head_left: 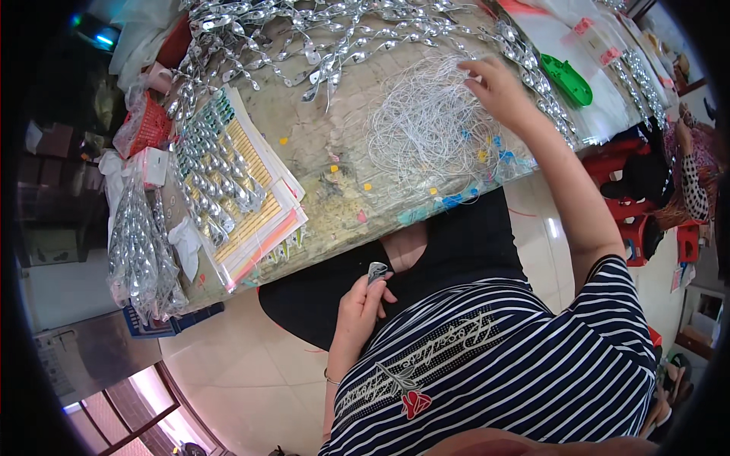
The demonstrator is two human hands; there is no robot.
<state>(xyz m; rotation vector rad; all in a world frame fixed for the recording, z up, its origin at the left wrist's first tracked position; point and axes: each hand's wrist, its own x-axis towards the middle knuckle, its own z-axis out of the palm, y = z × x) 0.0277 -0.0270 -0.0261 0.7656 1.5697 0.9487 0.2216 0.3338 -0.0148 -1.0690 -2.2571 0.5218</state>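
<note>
In my left hand (362, 310), held low over my lap, the fingers close around a small shiny silver metal piece (377, 271). My right hand (496, 90) reaches over the far right part of a loose, tangled heap of white thread (422, 125) on the worn table (327, 144). Its fingers are bent and drawn together at the thread; the single strand between them is too fine to follow. Twisted silver metal strips (327, 57) lie linked in chains across the far side of the table.
At the left, more silver strips (220, 163) rest on a stack of papers (262, 201), beside a red basket (152, 125). A plastic bag of strips (141, 258) hangs over the left edge. A green boat-shaped tray (566, 80) lies right. Another person (688, 159) sits farther right.
</note>
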